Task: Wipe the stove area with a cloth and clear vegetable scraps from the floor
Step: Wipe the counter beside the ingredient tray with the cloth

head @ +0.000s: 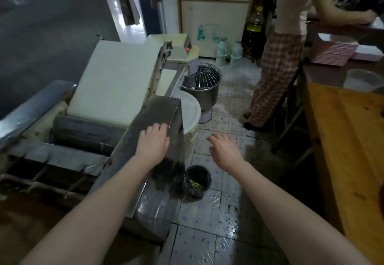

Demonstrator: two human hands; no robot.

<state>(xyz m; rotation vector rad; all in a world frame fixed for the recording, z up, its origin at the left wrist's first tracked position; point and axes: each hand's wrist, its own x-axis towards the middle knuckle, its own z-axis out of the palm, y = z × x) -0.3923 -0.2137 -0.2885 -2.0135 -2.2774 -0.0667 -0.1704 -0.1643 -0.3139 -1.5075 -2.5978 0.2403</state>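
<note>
My left hand (153,141) rests flat, fingers spread, on the sloped top of a dark metal machine housing (145,119). My right hand (224,150) hovers in the air over the tiled floor (207,223), fingers relaxed and holding nothing. A small black bin (197,181) stands on the floor beside the machine, with green vegetable scraps (195,186) inside it. No cloth is in view.
A white board (116,82) lies on the machine. Behind it stand a white lidded tub (190,111) and a dough mixer bowl (204,87). A person in checked trousers (274,77) stands at the right. A wooden table (349,150) fills the right side.
</note>
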